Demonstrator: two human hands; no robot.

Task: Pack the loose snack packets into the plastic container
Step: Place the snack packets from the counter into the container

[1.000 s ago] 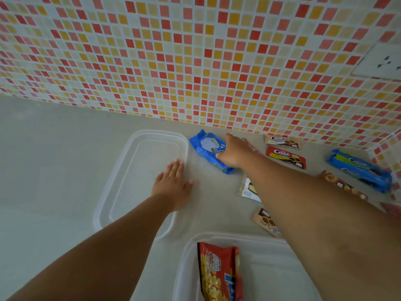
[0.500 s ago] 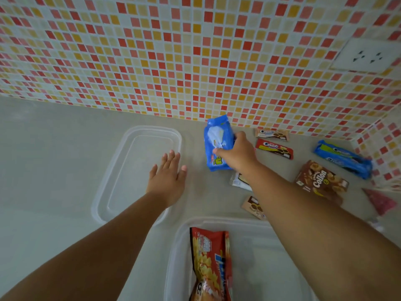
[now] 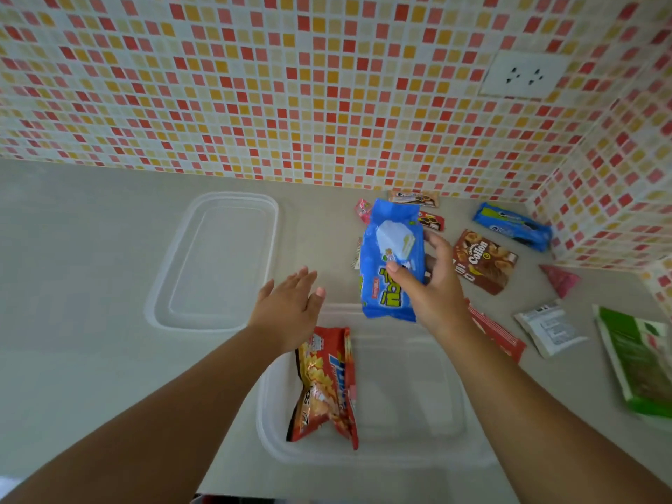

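Note:
My right hand [image 3: 434, 285] grips a blue snack packet [image 3: 391, 249] and holds it in the air above the far rim of the clear plastic container [image 3: 418, 452]. A red-orange snack bag [image 3: 325, 387] lies inside the container at its left side. My left hand [image 3: 287, 307] hovers flat with spread fingers over the container's far left corner, holding nothing. Loose packets lie on the counter to the right: a brown Collon box [image 3: 485, 261], a blue Oreo pack [image 3: 512, 227], a white sachet [image 3: 549, 327], a green pack [image 3: 640, 361] and a red packet [image 3: 496, 334].
The container's clear lid [image 3: 218, 260] lies flat on the grey counter to the left. Small packets [image 3: 414, 198] sit against the mosaic tile wall, and a pink pyramid packet [image 3: 558, 278] lies near the right corner. A white socket [image 3: 523, 74] is on the wall.
My right hand has lifted the blue packet off the counter and brought it back toward the container. My left hand has left the lid and moved right, over the container's corner.

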